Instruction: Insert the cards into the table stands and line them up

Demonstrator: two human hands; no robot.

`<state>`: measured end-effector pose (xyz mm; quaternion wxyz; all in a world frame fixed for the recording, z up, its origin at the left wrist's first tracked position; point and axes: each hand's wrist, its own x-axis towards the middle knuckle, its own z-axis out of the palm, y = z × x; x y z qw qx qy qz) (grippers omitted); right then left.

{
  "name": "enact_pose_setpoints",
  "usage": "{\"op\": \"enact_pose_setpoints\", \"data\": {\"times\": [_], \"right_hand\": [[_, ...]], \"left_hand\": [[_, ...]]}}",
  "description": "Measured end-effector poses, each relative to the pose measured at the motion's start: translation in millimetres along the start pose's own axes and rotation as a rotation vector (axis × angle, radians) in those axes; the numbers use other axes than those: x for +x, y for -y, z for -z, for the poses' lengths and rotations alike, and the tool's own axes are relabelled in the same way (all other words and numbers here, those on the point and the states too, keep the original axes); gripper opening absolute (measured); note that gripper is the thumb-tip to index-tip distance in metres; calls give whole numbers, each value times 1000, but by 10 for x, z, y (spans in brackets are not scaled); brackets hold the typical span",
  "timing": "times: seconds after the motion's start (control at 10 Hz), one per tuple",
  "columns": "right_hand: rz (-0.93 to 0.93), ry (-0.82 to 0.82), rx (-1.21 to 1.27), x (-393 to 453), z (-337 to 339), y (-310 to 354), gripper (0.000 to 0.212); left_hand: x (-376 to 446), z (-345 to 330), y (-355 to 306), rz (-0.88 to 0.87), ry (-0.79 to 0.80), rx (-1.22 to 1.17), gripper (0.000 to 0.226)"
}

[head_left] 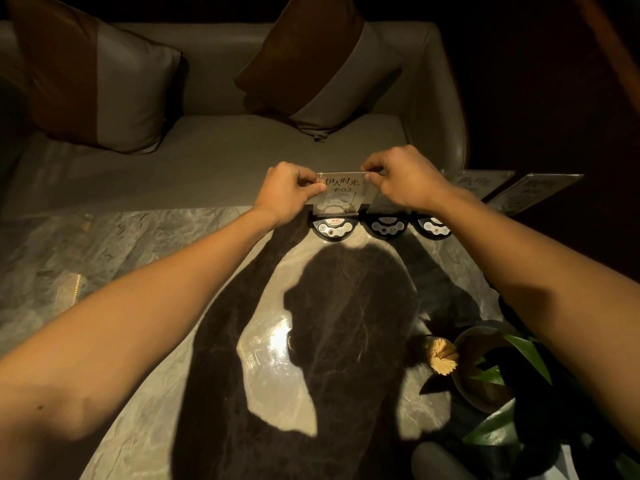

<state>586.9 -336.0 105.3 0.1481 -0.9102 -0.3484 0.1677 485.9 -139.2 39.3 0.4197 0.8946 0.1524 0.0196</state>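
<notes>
A clear acrylic card (343,194) with dark printed characters stands upright in the leftmost black stand (331,230) at the far edge of the marble table (138,244). My left hand (289,192) pinches its top left corner and my right hand (403,180) pinches its top right corner. Two more black stands, the middle one (387,227) and the right one (434,229), sit in a row to the right. Two further acrylic cards, one (481,183) nearer and one (535,192) farther right, lean behind them.
A toothpick holder (443,358) and a potted plant in a dark bowl (485,372) stand at the near right of the table. Beyond the table's far edge is a grey sofa (221,161) with two cushions. My shadow falls across the table's middle.
</notes>
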Motion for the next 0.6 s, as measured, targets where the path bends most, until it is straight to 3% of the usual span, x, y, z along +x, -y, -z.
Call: {"op": "enact_pose_setpoints", "data": {"times": [0.4, 0.5, 0.6], "right_hand": [[-30, 43, 10, 21, 14, 21, 31], [-40, 55, 9, 14, 23, 41, 32], [-47, -3, -50, -3, 29, 37, 42]], "left_hand": [[62, 113, -70, 5, 99, 99, 16], [73, 155, -113, 1, 138, 144, 21], [55, 179, -173, 27, 113, 139, 42]]}}
